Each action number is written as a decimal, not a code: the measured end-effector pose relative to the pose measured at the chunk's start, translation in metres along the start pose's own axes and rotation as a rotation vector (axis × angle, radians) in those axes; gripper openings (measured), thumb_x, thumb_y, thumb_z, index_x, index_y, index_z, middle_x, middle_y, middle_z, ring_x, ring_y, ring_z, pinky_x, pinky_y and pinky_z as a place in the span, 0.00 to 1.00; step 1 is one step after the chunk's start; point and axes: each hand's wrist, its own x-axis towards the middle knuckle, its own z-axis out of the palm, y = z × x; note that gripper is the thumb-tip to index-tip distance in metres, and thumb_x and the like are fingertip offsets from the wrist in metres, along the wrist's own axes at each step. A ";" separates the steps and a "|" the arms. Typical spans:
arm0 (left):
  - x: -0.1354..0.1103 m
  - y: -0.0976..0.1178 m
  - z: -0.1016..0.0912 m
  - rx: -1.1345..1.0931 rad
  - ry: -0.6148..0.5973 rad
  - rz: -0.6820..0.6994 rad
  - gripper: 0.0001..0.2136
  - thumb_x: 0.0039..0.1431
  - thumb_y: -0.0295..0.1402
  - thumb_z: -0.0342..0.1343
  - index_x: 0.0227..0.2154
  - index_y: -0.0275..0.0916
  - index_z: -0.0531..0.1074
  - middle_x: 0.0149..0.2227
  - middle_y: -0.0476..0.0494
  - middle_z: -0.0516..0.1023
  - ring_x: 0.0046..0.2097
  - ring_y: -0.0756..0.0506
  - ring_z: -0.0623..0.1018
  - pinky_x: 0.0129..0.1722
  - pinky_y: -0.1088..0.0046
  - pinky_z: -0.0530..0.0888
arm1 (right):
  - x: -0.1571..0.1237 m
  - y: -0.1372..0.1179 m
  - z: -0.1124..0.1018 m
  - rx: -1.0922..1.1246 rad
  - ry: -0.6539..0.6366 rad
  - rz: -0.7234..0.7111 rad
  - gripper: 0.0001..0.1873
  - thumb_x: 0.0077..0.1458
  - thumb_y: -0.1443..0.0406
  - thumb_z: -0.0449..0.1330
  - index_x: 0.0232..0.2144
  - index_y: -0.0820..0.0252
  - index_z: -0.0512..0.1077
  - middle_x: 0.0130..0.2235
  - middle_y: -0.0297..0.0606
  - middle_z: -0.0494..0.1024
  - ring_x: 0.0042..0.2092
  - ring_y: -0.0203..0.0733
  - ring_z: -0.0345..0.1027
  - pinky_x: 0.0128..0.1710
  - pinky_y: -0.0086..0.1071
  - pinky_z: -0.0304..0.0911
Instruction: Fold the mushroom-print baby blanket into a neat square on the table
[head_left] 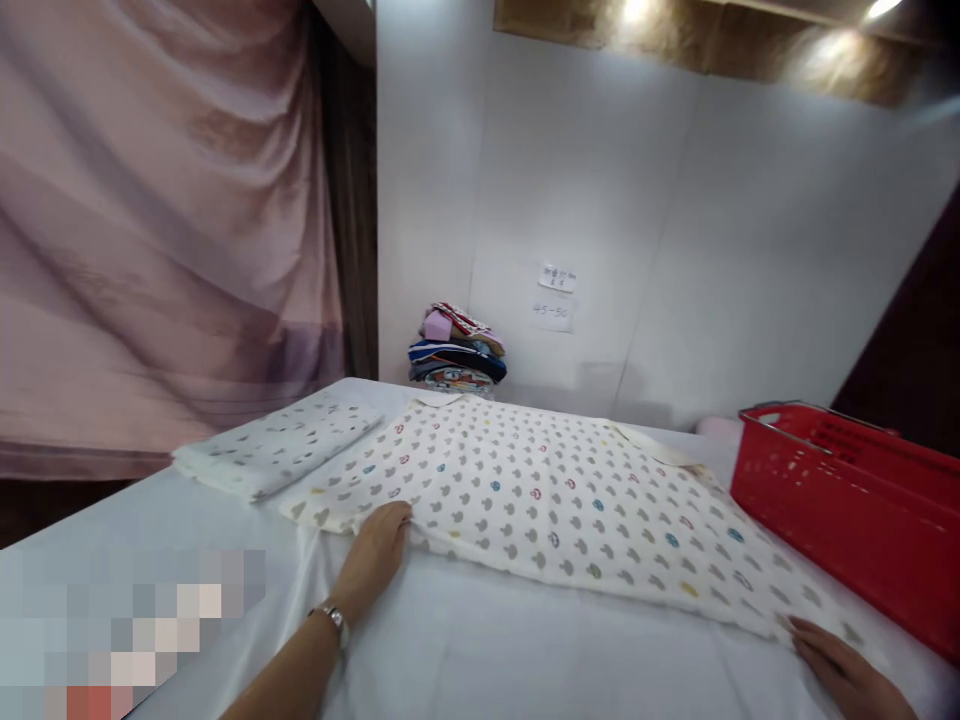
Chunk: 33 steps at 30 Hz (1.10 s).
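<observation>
A cream cloth with rows of small grey and coloured prints lies spread across the table, one of its long edges toward me. My left hand, with a silver band at the wrist, is closed on that near edge, left of centre. At the near right corner, the fingers of my right hand are pressed together on the hem. Two spots of the far edge are turned over and show a plain underside. Beside the spread cloth, on the left, lies a folded white cloth with scattered dark prints.
A red plastic basket with a metal handle stands at the right, close against the cloth. Behind the white-covered table, a stack of folded fabrics rises by the wall. Paper notes hang there, and a pink curtain hangs on the left.
</observation>
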 end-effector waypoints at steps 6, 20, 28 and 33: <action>0.012 0.005 -0.036 0.062 0.165 0.107 0.08 0.58 0.33 0.41 0.36 0.39 0.64 0.44 0.37 0.71 0.48 0.42 0.70 0.51 0.60 0.65 | 0.018 -0.023 -0.045 0.074 0.123 -0.018 0.22 0.39 0.49 0.53 0.30 0.54 0.75 0.41 0.39 0.76 0.47 0.55 0.67 0.52 0.43 0.58; -0.016 0.021 -0.044 -0.066 -0.430 0.045 0.11 0.56 0.42 0.47 0.37 0.47 0.71 0.42 0.48 0.74 0.43 0.44 0.74 0.42 0.71 0.70 | 0.002 -0.094 -0.013 0.040 -0.285 -0.063 0.20 0.46 0.50 0.53 0.36 0.51 0.75 0.43 0.38 0.76 0.46 0.51 0.67 0.45 0.39 0.63; -0.004 0.060 -0.015 -0.007 -0.571 0.005 0.08 0.55 0.33 0.43 0.23 0.40 0.64 0.29 0.48 0.71 0.32 0.48 0.72 0.32 0.72 0.65 | 0.000 -0.151 0.036 -0.036 -0.431 -0.313 0.13 0.52 0.60 0.48 0.23 0.57 0.68 0.30 0.39 0.72 0.36 0.44 0.65 0.37 0.34 0.60; 0.004 0.059 -0.018 0.018 -0.563 0.014 0.08 0.56 0.33 0.42 0.23 0.40 0.61 0.28 0.49 0.70 0.30 0.48 0.70 0.30 0.73 0.63 | -0.001 -0.143 0.031 -0.021 -0.324 -0.294 0.12 0.54 0.61 0.45 0.23 0.57 0.64 0.30 0.37 0.69 0.34 0.42 0.63 0.35 0.33 0.59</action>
